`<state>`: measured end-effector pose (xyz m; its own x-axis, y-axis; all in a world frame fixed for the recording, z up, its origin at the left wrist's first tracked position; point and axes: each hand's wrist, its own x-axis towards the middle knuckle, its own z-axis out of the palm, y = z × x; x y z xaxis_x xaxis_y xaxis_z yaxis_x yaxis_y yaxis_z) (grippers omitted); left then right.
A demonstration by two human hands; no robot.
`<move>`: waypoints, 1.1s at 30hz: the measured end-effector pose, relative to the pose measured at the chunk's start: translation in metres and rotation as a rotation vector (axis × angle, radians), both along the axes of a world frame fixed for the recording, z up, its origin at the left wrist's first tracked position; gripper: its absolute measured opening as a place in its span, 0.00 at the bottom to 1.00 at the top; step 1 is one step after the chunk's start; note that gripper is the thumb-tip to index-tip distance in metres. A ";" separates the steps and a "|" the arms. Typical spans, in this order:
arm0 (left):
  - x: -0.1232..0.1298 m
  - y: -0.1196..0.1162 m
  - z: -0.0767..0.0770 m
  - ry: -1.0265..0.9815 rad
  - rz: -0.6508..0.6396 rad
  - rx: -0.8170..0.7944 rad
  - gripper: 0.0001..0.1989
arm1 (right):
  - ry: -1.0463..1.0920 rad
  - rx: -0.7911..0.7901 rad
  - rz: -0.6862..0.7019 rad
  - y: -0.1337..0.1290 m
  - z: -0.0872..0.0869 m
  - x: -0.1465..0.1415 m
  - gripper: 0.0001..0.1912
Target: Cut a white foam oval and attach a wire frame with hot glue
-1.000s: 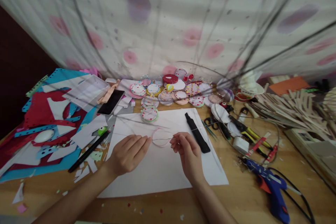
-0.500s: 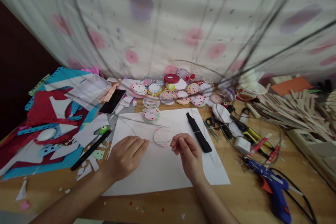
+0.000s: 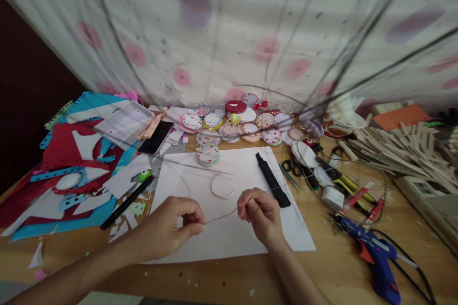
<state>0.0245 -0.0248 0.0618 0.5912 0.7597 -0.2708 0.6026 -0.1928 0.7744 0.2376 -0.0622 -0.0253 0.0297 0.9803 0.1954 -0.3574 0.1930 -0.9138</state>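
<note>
A thin, twisted wire (image 3: 222, 216) stretches between my two hands above a white paper sheet (image 3: 229, 240). My left hand (image 3: 181, 224) pinches one end of it between thumb and forefinger. Its other side is pinched by my right hand (image 3: 263, 214), with the fingers curled in, and a thin strand runs on from there to the upper right. Just beyond the hands, a pale pink paper circle (image 3: 222, 186) lies flat on the sheet. Farther back on the sheet sits a small round dotted paper piece (image 3: 207, 153). Right of my right hand lies a black cutter-like tool (image 3: 272, 181).
Several decorated paper rounds (image 3: 231, 129) crowd the back by the curtain. Coloured scraps (image 3: 64, 157), a phone (image 3: 156, 137) and a black pen (image 3: 125, 204) lie left. To the right are pliers (image 3: 345, 183), a blue glue gun (image 3: 375, 257) and wooden sticks (image 3: 411, 152).
Both hands have come lower and nearer to me, off the paper circle. My left hand has turned so its thumb shows, and the strand now looks twisted.
</note>
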 end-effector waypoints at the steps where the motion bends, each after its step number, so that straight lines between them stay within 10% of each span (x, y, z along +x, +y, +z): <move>1: 0.000 0.000 0.000 -0.026 0.006 -0.153 0.03 | 0.019 0.003 0.024 -0.001 0.001 0.001 0.10; 5: 0.001 -0.007 -0.016 -0.219 0.033 -0.882 0.09 | 0.112 0.005 0.151 -0.005 0.003 0.002 0.11; 8: 0.003 -0.014 -0.036 -0.327 0.080 -1.141 0.11 | 0.163 -0.025 0.226 -0.004 0.005 0.002 0.12; 14: 0.004 -0.008 -0.037 -0.483 0.294 -0.976 0.12 | 0.300 -0.204 0.182 0.006 0.008 0.000 0.11; 33: 0.001 0.000 -0.026 -0.412 0.227 -0.750 0.11 | 0.168 -0.114 0.217 0.008 0.001 -0.006 0.04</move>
